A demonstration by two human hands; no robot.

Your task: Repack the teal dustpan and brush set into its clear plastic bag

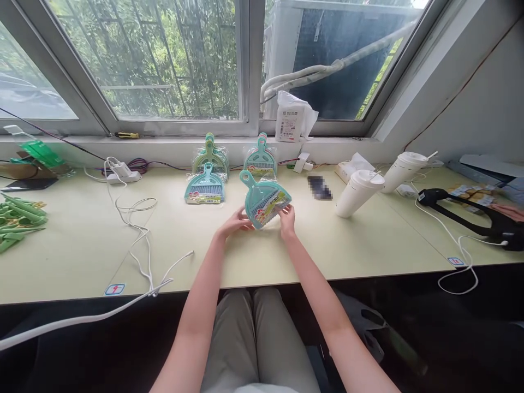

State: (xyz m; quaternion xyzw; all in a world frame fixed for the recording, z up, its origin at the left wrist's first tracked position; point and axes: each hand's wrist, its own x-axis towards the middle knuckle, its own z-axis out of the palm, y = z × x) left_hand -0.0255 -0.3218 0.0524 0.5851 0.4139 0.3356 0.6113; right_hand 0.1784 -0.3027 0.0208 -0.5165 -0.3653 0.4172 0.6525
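Between my two hands a teal dustpan and brush set (262, 199) in clear wrap is held up, tilted with its handle to the upper left. My left hand (236, 224) grips its lower left edge, the fingers partly hidden behind it. On the lower right corner, my right hand (287, 218) closes round the wrap. Another teal set (205, 188) rests to the left, in front of a stack of wrapped green sets (210, 147). Behind the held one stands a further stack of wrapped teal and pink sets (261, 150).
White cables (141, 234) and a power strip (123, 176) lie to the left. Rightward are a blurred phone (320, 188), two white cups (360, 192) (403, 170) and a black frame-like device (470, 218). A tissue pack (291, 120) sits on the sill.
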